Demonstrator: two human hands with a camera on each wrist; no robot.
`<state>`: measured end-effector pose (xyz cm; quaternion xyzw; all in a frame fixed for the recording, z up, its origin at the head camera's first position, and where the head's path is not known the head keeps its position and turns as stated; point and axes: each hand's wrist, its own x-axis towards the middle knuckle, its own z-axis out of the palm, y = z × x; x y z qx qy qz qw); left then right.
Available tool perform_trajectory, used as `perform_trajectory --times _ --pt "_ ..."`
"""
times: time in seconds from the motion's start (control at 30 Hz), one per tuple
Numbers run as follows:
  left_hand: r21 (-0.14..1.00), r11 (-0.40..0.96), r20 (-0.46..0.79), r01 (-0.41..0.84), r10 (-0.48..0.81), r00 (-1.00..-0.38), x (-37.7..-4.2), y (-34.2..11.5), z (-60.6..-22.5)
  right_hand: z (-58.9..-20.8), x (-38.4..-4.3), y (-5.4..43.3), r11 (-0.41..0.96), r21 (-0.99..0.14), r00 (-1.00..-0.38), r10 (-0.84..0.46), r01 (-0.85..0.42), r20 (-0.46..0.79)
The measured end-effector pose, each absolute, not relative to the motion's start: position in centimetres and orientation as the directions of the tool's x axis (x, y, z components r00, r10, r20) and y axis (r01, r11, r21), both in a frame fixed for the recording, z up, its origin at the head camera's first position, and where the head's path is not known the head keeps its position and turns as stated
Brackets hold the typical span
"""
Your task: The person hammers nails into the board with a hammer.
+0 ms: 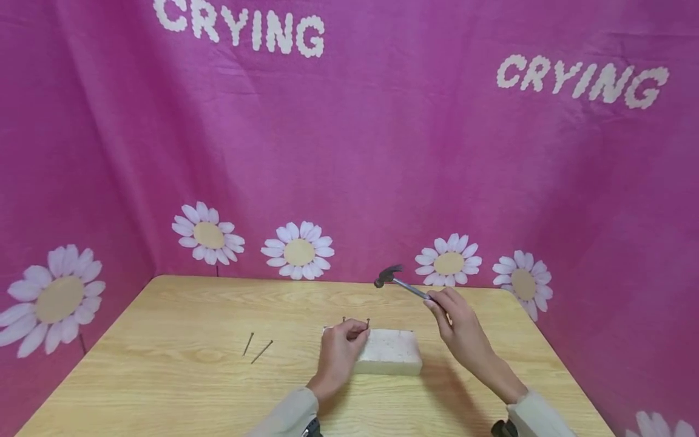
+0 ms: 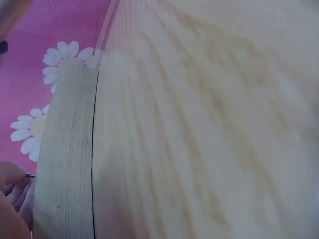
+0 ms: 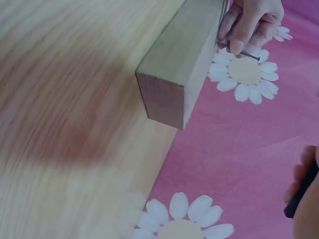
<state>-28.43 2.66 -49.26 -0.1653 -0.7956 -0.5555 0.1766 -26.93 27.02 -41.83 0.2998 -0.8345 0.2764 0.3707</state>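
My left hand (image 1: 340, 352) rests at the top of a pale wooden block (image 1: 389, 352) and pinches a nail (image 1: 368, 322) upright on it. In the right wrist view that nail (image 3: 251, 56) sticks out past the thumb, its head free. Another nail (image 1: 344, 319) shows just behind the left hand, near the block's left end. My right hand (image 1: 463, 331) grips a claw hammer (image 1: 411, 288) by its handle, raised above and to the right of the block. Its dark head is up and to the left, apart from the nails. The black handle end (image 3: 299, 196) shows in the right wrist view.
Two loose nails (image 1: 262, 352) lie on the wood-grain table (image 1: 164, 376) left of the block. A pink cloth (image 1: 360, 152) with white daisies and lettering hangs behind the table and along both sides.
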Motion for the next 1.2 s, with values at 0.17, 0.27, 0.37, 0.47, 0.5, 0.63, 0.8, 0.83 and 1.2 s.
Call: perform_trajectory --times 0.17,0.27,0.37,0.47,0.5,0.63,0.8,0.83,1.2 --pt "0.818 0.33 0.481 0.472 0.058 -0.875 -28.5 2.9 -49.2 -42.4 -26.8 27.3 0.706 -0.137 -0.554 -0.404 -0.695 0.728" --pt "0.815 0.334 0.486 0.474 0.051 -0.872 -28.6 2.8 -49.2 -42.7 -26.7 27.2 0.722 -0.104 -0.552 -0.419 -0.684 0.721" --pt "0.816 0.33 0.487 0.475 0.051 -0.872 -28.6 2.8 -49.3 -42.3 -26.7 27.0 0.703 -0.166 -0.537 -0.346 -0.691 0.769" --pt "0.811 0.328 0.496 0.484 0.055 -0.867 -28.6 2.8 -49.3 -41.9 -26.6 26.8 0.693 -0.205 -0.552 -0.322 -0.691 0.769" --pt "0.811 0.33 0.495 0.483 0.054 -0.867 -28.6 2.8 -49.3 -41.8 -26.6 26.7 0.7 -0.204 -0.57 -0.339 -0.684 0.749" --pt "0.811 0.345 0.487 0.473 0.051 -0.872 -28.7 2.7 -49.2 -41.8 -26.2 26.0 0.738 -0.179 -0.633 -0.398 -0.651 0.664" --pt "0.817 0.344 0.473 0.463 0.058 -0.879 -28.6 2.5 -49.1 -40.7 -26.2 25.6 0.732 -0.177 -0.55 -0.307 -0.658 0.777" --pt "0.819 0.339 0.471 0.462 0.06 -0.88 -28.5 2.5 -49.0 -40.6 -26.2 25.6 0.724 -0.191 -0.542 -0.287 -0.662 0.79" --pt "0.835 0.325 0.448 0.443 0.065 -0.892 -28.3 2.8 -49.2 -41.2 -25.9 26.3 0.743 -0.096 -0.543 -0.387 -0.662 0.745"
